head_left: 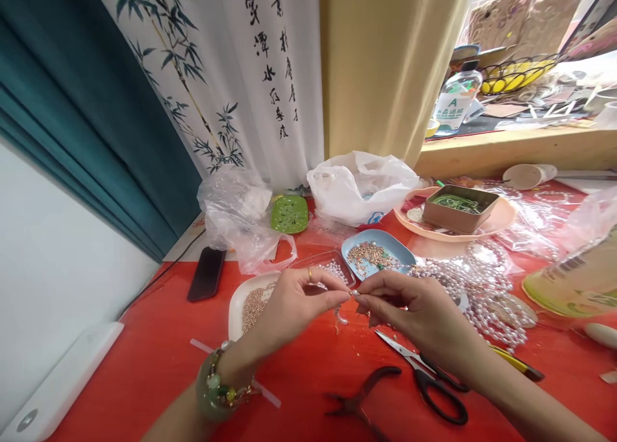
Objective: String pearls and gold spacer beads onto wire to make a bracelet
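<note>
My left hand (294, 307) and my right hand (414, 313) meet fingertip to fingertip above the red table (154, 358). Both pinch a tiny pearl bead piece (353, 293), from which a short thin strand (340, 317) dangles. The left hand wears a ring and a beaded bracelet (219, 384) at the wrist. Just behind the hands sit a white dish of small gold beads (248, 304), a clear tray of pearls (332, 268) and a blue dish of gold findings (376, 252). Strings of pearls (482, 288) lie heaped to the right.
Black-handled scissors (424, 371) and dark pliers (361, 400) lie in front of the hands. A black phone (206, 274), crumpled plastic bags (359, 185), a green dish (289, 214), a metal tin (460, 207) on a pink plate and a windowsill with clutter surround the work spot.
</note>
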{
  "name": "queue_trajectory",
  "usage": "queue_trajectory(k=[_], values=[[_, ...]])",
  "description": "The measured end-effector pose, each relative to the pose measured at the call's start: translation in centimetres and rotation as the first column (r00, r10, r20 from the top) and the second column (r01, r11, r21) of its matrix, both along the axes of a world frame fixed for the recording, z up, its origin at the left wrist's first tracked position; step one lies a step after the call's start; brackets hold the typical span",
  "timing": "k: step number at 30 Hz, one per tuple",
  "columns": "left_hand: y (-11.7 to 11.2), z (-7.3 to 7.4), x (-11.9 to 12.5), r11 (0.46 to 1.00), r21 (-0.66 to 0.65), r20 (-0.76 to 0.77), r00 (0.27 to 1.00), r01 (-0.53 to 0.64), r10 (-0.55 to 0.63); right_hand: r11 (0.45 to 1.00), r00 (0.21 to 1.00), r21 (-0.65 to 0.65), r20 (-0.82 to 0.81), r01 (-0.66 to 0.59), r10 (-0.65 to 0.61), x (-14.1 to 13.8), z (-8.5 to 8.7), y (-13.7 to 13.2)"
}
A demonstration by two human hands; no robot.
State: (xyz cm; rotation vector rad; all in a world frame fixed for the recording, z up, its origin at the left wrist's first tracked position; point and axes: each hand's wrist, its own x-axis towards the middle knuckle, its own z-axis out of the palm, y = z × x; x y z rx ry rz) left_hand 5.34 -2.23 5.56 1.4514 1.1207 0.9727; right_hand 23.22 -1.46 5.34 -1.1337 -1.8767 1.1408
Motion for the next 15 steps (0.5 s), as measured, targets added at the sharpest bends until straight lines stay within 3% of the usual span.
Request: queue_trajectory(k=[4,10,15], values=[[0.1,-0.2,0.1,0.997,0.049,-0.04,0.998,-0.052,0.054,0.999,0.995,-0.047,-0.095,0.009,-0.013,0.1,0.2,0.2],[0.2,-0.8,0.2,0.996,-0.04,0.033,0.996,-0.08,0.081,0.981,0.973,-0.181,-0.208,0.062,-0.1,0.6,1.0,0.3],[0.3,-1.2,0.7,0.993,-0.07,0.067,0.993,-0.095,0.099,0.995,0.987,-0.057,-0.131,0.086,-0.093,0.6,0.2,0.3]])
